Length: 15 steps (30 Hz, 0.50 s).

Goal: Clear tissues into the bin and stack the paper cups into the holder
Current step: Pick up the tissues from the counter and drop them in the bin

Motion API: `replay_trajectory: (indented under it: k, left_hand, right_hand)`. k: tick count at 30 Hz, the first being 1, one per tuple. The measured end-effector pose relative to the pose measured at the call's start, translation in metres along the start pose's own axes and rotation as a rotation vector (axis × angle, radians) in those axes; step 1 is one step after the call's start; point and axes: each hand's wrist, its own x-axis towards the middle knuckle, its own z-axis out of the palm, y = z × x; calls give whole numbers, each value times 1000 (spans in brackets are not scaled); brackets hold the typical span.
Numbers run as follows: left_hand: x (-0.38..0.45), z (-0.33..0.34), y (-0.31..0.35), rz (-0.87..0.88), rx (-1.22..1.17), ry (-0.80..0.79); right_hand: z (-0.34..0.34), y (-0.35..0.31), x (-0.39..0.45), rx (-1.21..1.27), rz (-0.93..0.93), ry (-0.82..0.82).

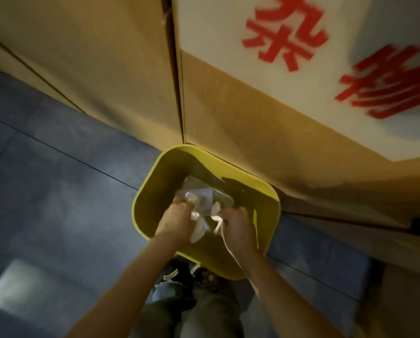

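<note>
A yellow bin (153, 184) with rounded corners stands on the floor against a cardboard box. Both my hands hang over its open top. My left hand (176, 219) is closed on crumpled white tissue (197, 231) that trails down from the fist. My right hand (235, 223) is closed on another scrap of white tissue (216, 222). Pale crumpled waste (199, 195) lies at the bottom of the bin. No paper cups or cup holder are in view.
Tall cardboard boxes (240, 123) rise behind the bin, one with a white label and red characters. Grey-blue tiled floor (57, 179) spreads to the left. My legs and shoes (194, 276) are just below the bin's near rim.
</note>
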Motion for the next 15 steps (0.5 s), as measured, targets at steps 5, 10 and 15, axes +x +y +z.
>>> replay_trajectory:
  k: [5, 10, 15]
  left_hand:
    - [25, 27, -1, -33, -39, -157]
    - [20, 19, -7, -5, -93, -238]
    - [-17, -17, 3, -49, -66, -229]
  right_hand:
    - [31, 17, 23, -23, 14, -123]
    - [22, 11, 22, 31, 100, -135]
    - [-25, -12, -6, 98, 67, -62]
